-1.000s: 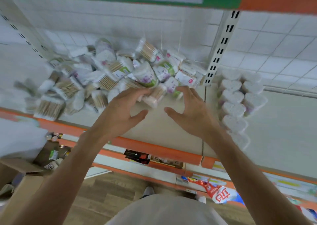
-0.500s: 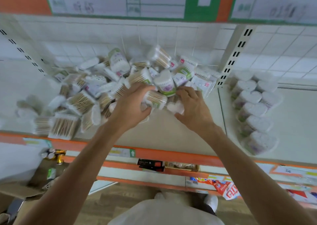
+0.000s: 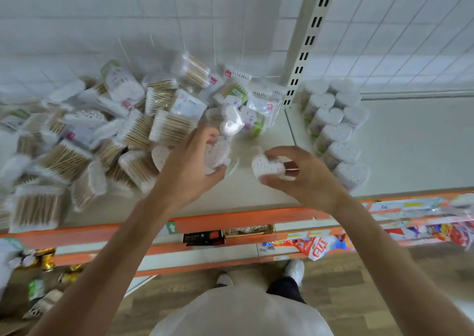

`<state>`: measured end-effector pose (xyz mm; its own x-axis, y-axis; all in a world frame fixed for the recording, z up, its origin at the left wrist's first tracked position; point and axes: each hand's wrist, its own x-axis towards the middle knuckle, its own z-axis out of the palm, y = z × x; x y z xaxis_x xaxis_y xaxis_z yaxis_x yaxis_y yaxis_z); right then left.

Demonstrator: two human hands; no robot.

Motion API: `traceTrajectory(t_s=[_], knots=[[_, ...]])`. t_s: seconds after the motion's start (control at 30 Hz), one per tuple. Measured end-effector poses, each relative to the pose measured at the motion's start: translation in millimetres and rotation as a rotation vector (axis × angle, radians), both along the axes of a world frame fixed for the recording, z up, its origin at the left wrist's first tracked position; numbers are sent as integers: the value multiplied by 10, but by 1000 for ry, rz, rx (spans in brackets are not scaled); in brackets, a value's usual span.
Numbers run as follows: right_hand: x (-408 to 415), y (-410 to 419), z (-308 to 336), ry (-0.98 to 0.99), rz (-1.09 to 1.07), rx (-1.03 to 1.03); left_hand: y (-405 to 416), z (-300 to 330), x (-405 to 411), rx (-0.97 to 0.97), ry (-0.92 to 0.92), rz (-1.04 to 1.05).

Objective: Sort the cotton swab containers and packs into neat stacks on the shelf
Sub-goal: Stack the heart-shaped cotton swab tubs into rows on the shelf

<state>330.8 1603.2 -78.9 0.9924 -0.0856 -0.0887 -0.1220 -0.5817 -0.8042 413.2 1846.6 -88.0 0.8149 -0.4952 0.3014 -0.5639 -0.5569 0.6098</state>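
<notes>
Right hand [image 3: 302, 174], thumb & fingers curling round a heart-shaped swab container [image 3: 268, 167], is holding it just above the shelf [image 3: 256, 194]. Left hand [image 3: 191, 166] is gripping another heart container [image 3: 216, 153], prob. by its sides; blur is hiding detail. Both look light, stiff, smooth plastic: best held across the flat sides. Jumbled packs [image 3: 102, 135] are lying left; the stacked hearts [image 3: 336, 130] are standing right.

right hand [image 3: 305, 175] pulled back with heart container [image 3: 266, 167], left hand [image 3: 191, 166] gripping another
</notes>
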Motion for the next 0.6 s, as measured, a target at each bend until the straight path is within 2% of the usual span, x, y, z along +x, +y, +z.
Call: traceTrajectory(t_s=[0.07, 0.17, 0.4, 0.6], knots=[[-23, -60, 29, 67, 10, 15, -36, -86, -69, 25, 7, -28], [-4, -101, -28, 9, -33, -11, -73, -207, -127, 19, -7, -80], [-182, 113, -137, -272, -45, -178, -72, -333, -288, -50, 73, -47], [-310, 293, -251, -123, -58, -112, -104, -483, -325, -110, 97, -3]])
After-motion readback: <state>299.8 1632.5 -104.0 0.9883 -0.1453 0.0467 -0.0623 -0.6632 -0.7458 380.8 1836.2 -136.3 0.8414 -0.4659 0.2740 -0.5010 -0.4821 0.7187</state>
